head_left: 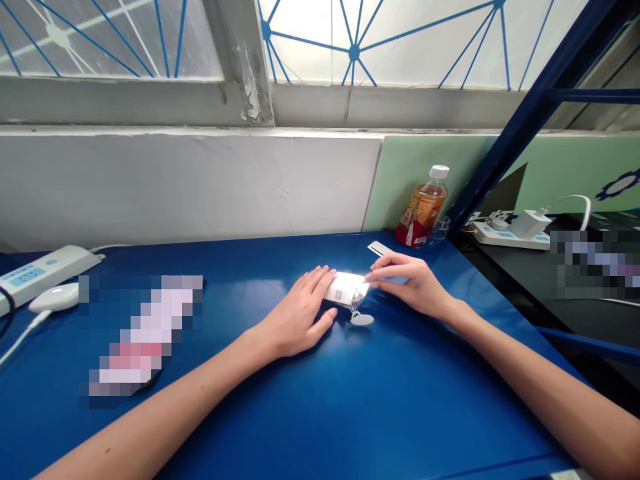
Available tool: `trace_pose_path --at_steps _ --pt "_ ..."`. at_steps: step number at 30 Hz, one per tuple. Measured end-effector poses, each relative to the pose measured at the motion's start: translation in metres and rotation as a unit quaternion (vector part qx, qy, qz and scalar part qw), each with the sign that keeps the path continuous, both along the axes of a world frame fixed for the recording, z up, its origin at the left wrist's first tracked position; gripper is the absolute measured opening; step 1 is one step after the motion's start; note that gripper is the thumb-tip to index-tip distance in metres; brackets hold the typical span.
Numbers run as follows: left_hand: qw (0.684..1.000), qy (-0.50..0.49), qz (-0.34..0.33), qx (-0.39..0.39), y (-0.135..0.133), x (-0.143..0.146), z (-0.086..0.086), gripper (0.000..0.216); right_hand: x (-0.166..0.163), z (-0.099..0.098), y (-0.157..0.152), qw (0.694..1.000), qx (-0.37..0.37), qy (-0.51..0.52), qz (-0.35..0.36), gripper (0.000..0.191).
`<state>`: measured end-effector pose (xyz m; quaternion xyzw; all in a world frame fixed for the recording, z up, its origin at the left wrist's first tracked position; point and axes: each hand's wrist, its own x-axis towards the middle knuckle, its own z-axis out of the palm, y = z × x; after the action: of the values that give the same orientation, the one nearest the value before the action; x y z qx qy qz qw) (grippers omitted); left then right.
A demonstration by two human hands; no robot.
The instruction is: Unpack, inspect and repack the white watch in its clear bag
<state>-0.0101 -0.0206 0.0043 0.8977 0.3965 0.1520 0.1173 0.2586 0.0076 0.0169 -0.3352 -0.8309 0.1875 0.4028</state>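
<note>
A small white packet (347, 288) with a printed code lies on the blue table (320, 400) near its middle. My left hand (299, 313) rests flat on the table, fingers stretched out together, fingertips touching the packet's left end. My right hand (411, 280) pinches the packet's right end between thumb and fingers. A small white oval tag (361, 319) lies on the table just below the packet. A thin white strip (380, 249) lies behind my right hand.
A bottle of amber drink (423, 208) with a white cap stands at the back right by the green panel. A white power strip (40, 270) and a white puck lie at far left. Another power strip with a charger (515, 230) sits on the black desk to the right.
</note>
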Motion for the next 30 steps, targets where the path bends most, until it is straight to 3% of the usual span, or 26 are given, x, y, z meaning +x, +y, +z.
trace_pose_path --at_steps 7,11,18,23,30 --pt "1.000 -0.008 0.009 0.007 -0.002 0.000 0.002 0.076 -0.005 0.015 -0.008 0.979 -0.096 0.174 -0.055 0.016" --pt "1.000 -0.017 0.001 0.015 -0.002 -0.001 0.002 0.090 -0.010 0.016 -0.011 0.958 -0.158 0.222 -0.088 0.017" --pt "0.997 -0.069 -0.002 0.046 -0.006 -0.001 0.007 0.101 -0.017 -0.007 -0.005 0.949 -0.232 0.187 -0.102 0.025" --pt "0.996 -0.046 -0.043 0.063 -0.005 0.001 0.007 0.113 -0.024 -0.014 -0.006 0.945 -0.249 0.168 -0.132 0.027" --pt "0.997 -0.050 -0.057 0.035 -0.001 0.002 0.004 0.105 -0.026 -0.016 -0.008 0.937 -0.283 0.179 -0.099 0.029"
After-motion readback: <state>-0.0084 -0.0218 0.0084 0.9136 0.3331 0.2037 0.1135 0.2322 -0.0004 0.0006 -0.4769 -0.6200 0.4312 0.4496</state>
